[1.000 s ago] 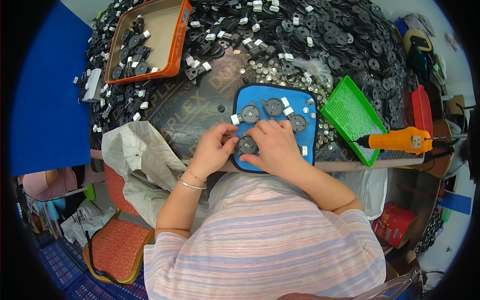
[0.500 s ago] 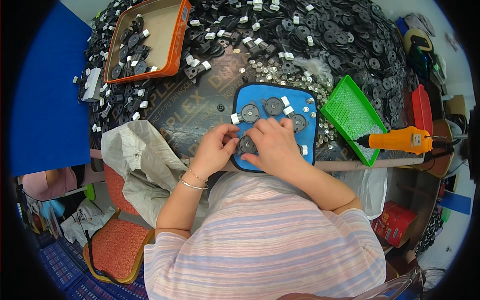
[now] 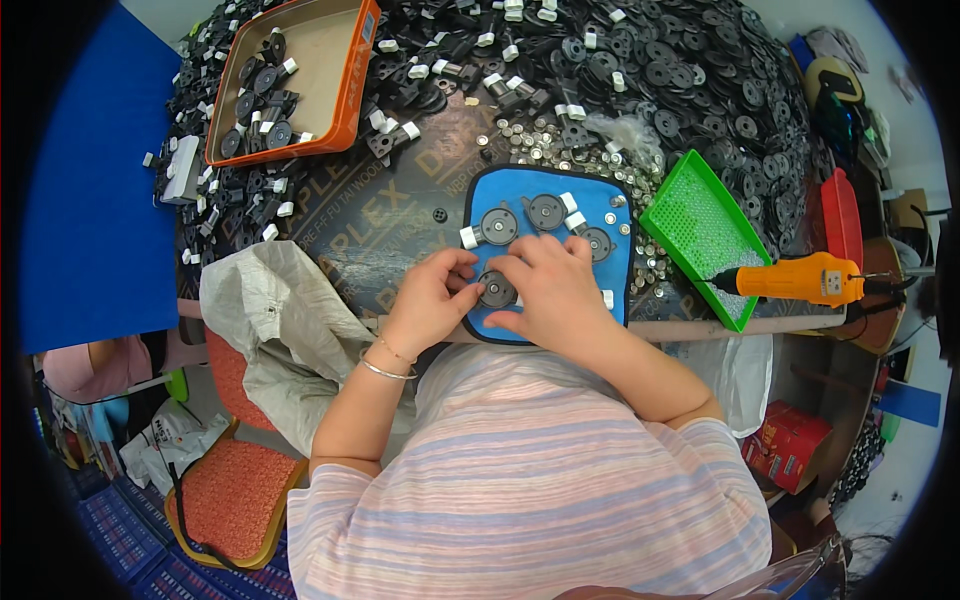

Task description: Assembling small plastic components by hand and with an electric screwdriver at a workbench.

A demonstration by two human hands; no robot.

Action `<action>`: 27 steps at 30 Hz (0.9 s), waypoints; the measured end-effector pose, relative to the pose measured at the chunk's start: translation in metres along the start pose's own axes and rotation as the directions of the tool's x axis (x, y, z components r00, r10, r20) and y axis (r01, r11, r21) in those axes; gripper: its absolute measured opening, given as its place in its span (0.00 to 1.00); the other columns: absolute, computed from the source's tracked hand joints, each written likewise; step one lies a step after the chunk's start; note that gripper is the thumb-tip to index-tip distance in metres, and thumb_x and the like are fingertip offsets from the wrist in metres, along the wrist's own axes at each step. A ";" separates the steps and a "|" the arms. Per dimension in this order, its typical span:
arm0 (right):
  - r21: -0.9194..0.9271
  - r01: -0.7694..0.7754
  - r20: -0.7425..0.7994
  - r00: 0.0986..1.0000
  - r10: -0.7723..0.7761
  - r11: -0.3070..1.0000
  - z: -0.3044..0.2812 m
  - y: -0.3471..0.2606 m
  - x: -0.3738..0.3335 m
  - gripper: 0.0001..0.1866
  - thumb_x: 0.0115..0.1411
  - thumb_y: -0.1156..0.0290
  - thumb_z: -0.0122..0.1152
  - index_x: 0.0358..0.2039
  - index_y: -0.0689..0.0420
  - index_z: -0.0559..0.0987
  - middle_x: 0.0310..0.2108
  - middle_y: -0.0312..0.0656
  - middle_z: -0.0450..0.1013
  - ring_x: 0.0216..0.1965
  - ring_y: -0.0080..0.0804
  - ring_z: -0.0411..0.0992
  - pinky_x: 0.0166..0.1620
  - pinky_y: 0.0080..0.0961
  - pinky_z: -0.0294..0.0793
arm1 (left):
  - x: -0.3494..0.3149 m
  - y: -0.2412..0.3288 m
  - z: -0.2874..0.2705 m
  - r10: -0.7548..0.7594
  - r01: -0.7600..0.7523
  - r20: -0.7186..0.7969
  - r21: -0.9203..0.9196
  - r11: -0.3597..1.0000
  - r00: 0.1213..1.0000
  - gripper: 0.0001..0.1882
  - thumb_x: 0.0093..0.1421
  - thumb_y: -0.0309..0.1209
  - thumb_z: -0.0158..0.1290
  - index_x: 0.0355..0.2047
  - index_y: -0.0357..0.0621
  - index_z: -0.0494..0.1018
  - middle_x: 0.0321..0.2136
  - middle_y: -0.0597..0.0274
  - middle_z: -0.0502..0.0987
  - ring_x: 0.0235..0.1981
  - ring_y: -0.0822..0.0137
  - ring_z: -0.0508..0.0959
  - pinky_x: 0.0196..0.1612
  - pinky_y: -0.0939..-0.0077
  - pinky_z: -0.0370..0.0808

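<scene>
A blue mat (image 3: pixel 575 320) with a dark border lies before me. On it, a black round part (image 3: pixel 495 289) with a metal centre sits between my hands. My left hand (image 3: pixel 428 295) is curled, its thumb and fingertips at the part's left edge. My right hand (image 3: pixel 555 285) grips the part's right side, thumb and index finger apart around it, hiding some of it. Similar black wheel parts with white ends surround them: one (image 3: pixel 498 226) at the upper left, one (image 3: pixel 546 211) at the top, one (image 3: pixel 597 244) at the right.
Small metal pieces (image 3: pixel 540 145) lie behind the mat. A green tray (image 3: pixel 685 215) of tiny pieces stands to the right, with an orange electric screwdriver (image 3: pixel 805 281) over its corner. An orange-rimmed tin (image 3: pixel 345 100) stands far left. Heaped black parts (image 3: pixel 700 70) cover the back.
The right hand's fingers have shifted slightly on the black round part, showing a little white at its right side. The left hand is nearly still.
</scene>
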State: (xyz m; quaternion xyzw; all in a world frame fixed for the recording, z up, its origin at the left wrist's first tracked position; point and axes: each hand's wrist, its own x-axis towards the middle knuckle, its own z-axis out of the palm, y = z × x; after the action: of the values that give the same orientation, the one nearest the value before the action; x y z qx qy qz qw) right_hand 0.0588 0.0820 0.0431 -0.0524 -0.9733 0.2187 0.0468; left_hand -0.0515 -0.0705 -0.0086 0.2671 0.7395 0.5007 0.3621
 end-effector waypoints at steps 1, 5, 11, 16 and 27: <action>-0.001 -0.002 0.000 1.000 0.002 1.000 -0.004 0.001 -0.002 0.26 0.38 0.54 0.72 0.38 0.50 0.78 0.36 0.34 0.69 0.42 0.32 0.67 0.47 0.36 0.56 | 0.000 0.001 0.000 -0.010 0.010 -0.004 0.008 1.000 1.000 0.16 0.52 0.20 0.58 0.43 0.36 0.71 0.30 0.64 0.73 0.30 0.76 0.74 0.35 0.83 0.74; 0.206 0.147 -0.397 0.916 -0.055 0.967 -0.026 0.021 -0.027 0.20 0.40 0.63 0.74 0.35 0.51 0.80 0.36 0.35 0.70 0.39 0.33 0.67 0.40 0.34 0.63 | -0.002 0.009 -0.003 -0.015 0.015 -0.016 0.049 0.999 1.000 0.17 0.52 0.21 0.58 0.43 0.37 0.71 0.30 0.64 0.73 0.30 0.76 0.74 0.34 0.82 0.74; -0.535 -0.053 -0.843 0.093 -0.530 0.843 -0.089 0.086 -0.103 0.36 0.43 0.66 0.75 0.50 0.54 0.63 0.49 0.40 0.62 0.48 0.39 0.64 0.52 0.33 0.66 | -0.001 0.032 -0.011 0.148 -0.111 -0.146 0.234 0.966 0.978 0.16 0.47 0.24 0.61 0.38 0.39 0.73 0.30 0.59 0.73 0.27 0.66 0.74 0.31 0.75 0.73; 0.264 0.220 -0.953 0.208 0.220 0.939 -0.089 0.106 -0.096 0.60 0.36 0.65 0.79 0.63 0.50 0.46 0.60 0.44 0.53 0.60 0.41 0.57 0.59 0.38 0.60 | 0.018 0.053 0.013 0.487 -0.432 -0.002 0.457 0.777 0.874 0.18 0.43 0.26 0.62 0.37 0.41 0.74 0.33 0.56 0.73 0.37 0.53 0.71 0.40 0.64 0.70; 0.786 0.443 -0.614 0.642 0.460 0.431 -0.104 0.136 -0.098 0.20 0.50 0.83 0.60 0.45 0.63 0.71 0.33 0.40 0.70 0.29 0.25 0.69 0.34 0.21 0.69 | 0.081 0.074 0.069 0.508 -0.627 0.370 0.520 0.581 0.778 0.25 0.40 0.31 0.65 0.42 0.46 0.75 0.42 0.61 0.74 0.49 0.57 0.70 0.54 0.61 0.60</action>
State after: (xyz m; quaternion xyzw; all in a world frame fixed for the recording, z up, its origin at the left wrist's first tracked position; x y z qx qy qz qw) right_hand 0.1783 0.2358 0.0713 -0.1114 -0.5761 0.6575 0.4728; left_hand -0.0420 0.0549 0.0227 0.6372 0.6989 0.2931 0.1396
